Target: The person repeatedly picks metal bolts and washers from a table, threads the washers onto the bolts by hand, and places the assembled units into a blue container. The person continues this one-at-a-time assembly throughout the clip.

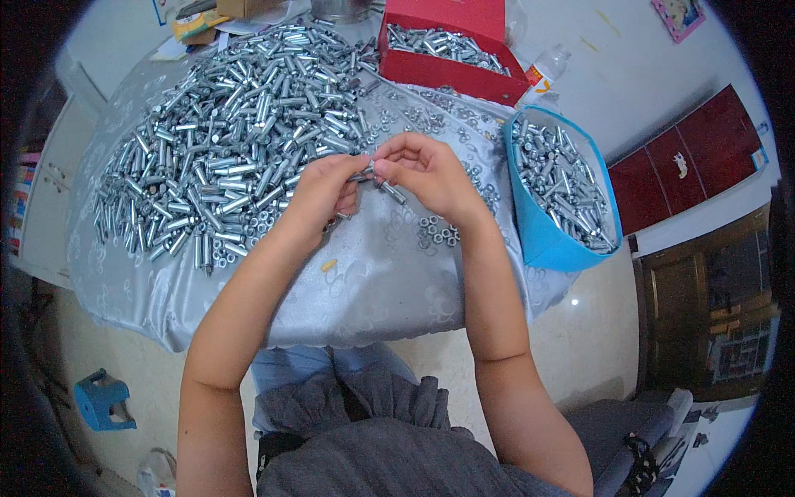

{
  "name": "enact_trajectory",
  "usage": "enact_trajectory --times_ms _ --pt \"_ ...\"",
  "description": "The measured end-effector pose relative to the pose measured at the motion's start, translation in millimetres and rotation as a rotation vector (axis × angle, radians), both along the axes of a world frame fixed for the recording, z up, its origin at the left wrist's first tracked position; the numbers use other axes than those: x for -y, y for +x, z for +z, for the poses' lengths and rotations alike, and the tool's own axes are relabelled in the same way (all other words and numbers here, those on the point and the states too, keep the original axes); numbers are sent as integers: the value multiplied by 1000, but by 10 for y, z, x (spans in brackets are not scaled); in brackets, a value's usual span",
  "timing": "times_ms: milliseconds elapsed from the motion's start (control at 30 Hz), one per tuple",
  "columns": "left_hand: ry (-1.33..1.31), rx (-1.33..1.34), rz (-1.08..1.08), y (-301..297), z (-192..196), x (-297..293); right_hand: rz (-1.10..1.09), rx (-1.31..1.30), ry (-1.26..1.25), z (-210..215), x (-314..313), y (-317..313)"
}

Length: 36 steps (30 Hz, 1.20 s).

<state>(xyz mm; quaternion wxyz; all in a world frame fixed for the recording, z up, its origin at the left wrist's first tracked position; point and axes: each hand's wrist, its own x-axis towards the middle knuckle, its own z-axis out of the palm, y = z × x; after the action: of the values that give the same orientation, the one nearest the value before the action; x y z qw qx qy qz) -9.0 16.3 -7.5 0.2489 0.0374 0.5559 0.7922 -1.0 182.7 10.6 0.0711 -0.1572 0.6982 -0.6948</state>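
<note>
Above the middle of the table, my left hand [321, 192] grips a silvery metal anchor bolt [363, 174] between thumb and fingers. My right hand [426, 176] is closed in a pinch at the bolt's other end; any small part between those fingertips is too small to make out. Just under the right fingers another anchor bolt [393, 193] shows, and whether it is held or lying there I cannot tell. To the left spreads a large heap of anchor bolts [240, 132]. Loose hex nuts [437, 232] lie close to my right wrist.
A blue fabric bin [530, 236] full of bolts stands at the right. Behind is a red box [447, 77] with more bolts, beside a plastic bottle [548, 66]. A shiny grey tablecloth [389, 306] covers the table. A blue stool [103, 400] stands on the floor at lower left.
</note>
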Motion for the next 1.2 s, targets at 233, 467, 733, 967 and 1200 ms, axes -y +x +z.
enact_trajectory --times_ms 233,467,733,967,1200 --pt "125 11 -59 -41 -20 100 -43 -36 20 11 93 15" --pt "221 17 -40 -73 -62 112 -212 -504 435 46 148 65" --pt "-21 -179 12 -28 -15 73 -484 -407 441 8 -243 -44" --pt "-61 -335 199 -57 -145 47 -636 -120 974 -152 -606 -139" --pt "-110 -488 270 40 -111 -64 -760 -2 1129 -298 -671 -205"
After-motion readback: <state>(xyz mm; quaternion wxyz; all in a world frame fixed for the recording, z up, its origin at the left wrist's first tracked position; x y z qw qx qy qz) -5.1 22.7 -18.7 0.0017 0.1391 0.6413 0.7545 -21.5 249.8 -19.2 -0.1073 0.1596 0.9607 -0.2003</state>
